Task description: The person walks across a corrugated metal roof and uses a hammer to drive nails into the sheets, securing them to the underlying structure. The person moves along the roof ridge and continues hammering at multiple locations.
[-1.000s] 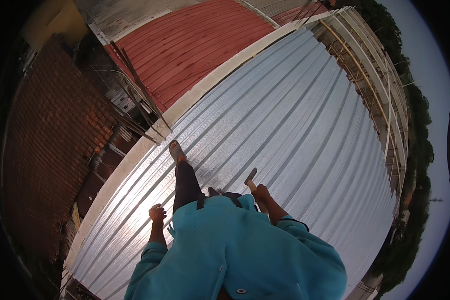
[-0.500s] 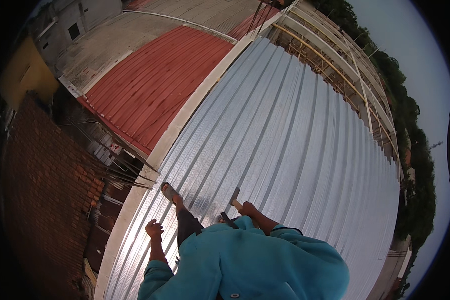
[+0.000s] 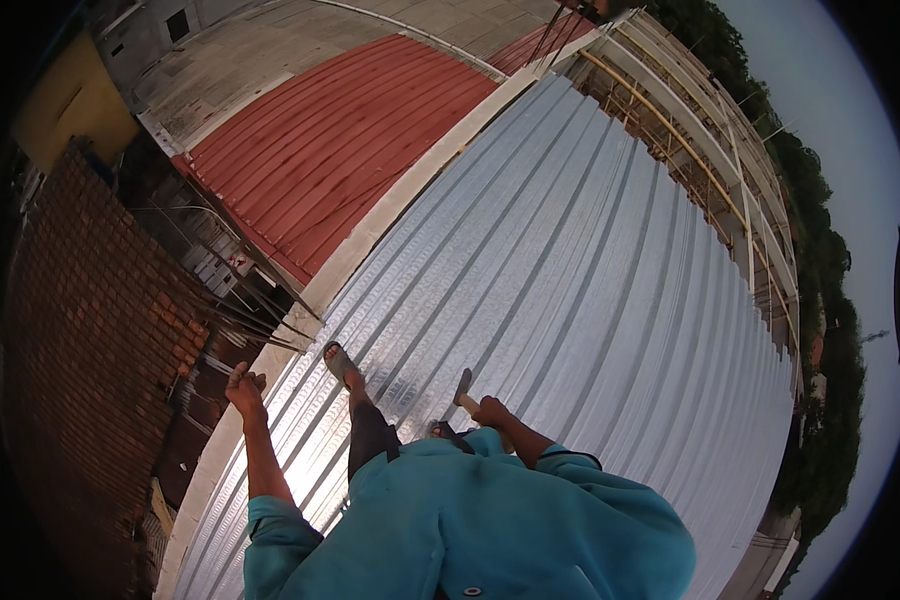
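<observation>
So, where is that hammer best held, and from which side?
Probably by the pale handle, coming from the person's right: it is slim and points away from the dark head toward that side, where the right grip is closed around it.

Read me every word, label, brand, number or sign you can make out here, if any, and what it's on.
None can be read.
No lettering shows on the hammer in the right hand, silver roofing, red roof or teal shirt.
Too small to tell: the pale, red-marked patch at left.
</observation>
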{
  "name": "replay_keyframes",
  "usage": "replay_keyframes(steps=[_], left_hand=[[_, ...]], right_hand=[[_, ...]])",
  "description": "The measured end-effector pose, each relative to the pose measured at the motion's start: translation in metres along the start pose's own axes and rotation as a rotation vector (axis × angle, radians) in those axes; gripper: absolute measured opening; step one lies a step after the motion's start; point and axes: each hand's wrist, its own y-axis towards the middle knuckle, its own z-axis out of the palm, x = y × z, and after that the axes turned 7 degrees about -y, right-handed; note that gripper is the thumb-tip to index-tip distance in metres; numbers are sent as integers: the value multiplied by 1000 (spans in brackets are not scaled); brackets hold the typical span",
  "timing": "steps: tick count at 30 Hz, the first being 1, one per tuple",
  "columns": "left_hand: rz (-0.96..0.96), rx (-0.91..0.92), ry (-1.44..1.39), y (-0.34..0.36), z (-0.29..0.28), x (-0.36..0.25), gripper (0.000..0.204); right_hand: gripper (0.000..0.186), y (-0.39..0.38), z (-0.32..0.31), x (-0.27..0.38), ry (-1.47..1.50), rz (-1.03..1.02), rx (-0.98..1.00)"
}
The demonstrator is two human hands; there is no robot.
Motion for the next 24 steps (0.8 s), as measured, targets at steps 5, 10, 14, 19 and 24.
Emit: replay_keyframes(steps=[5, 10, 14, 19, 24], left_hand=[[-58, -99, 438, -91, -104, 93, 35], [-227, 39, 1493, -237, -211, 181, 27], [-476, 62, 1432, -351, -243, 215, 41], [-599, -82, 1099, -400, -262, 271, 42], [-349, -383, 357, -326, -244, 247, 35]], right_hand=[[61, -5, -18, 7, -67, -228, -53], [39, -52, -33, 32, 223, -234, 273], [47, -63, -42, 24, -33, -336, 255], [49, -26, -35, 18, -259, -557, 189], [45, 23, -12, 91, -359, -630, 160]])
